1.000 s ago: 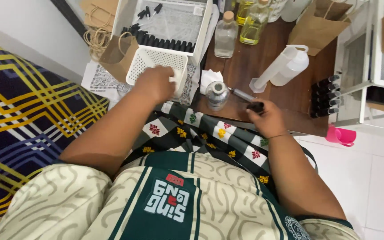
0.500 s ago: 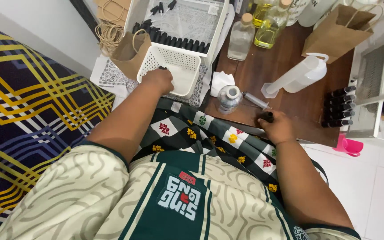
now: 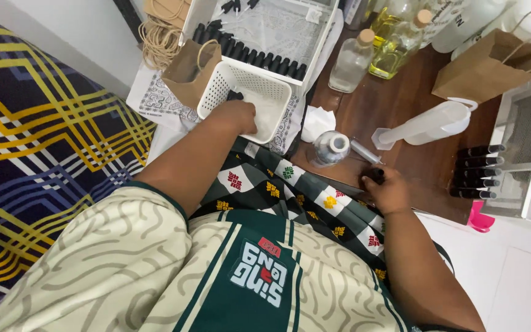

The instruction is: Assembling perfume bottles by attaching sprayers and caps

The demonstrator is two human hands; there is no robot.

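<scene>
Now the left hand (image 3: 236,117) reaches into a white basket (image 3: 216,92), grip hidden; the right hand (image 3: 388,192) pinches a small dark vial (image 3: 377,175), likely light, slippery glass, by its body near the table's front edge.

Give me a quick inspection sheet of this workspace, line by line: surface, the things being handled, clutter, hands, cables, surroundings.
Surface: dark wooden board, partly covered.
Things in hand: white perforated basket, one small black item inside; small dark item under the right hand, unclear.
Clutter: clear glass bottles, tipped plastic measuring jug, syringe, brown paper bags, rows of black vials, crumpled tissue.
Hands: left hand reaching into the basket; right hand resting on the board.
Cables: nothing seen; coiled twine only.
Surroundings: striped blanket, white tile floor.
</scene>
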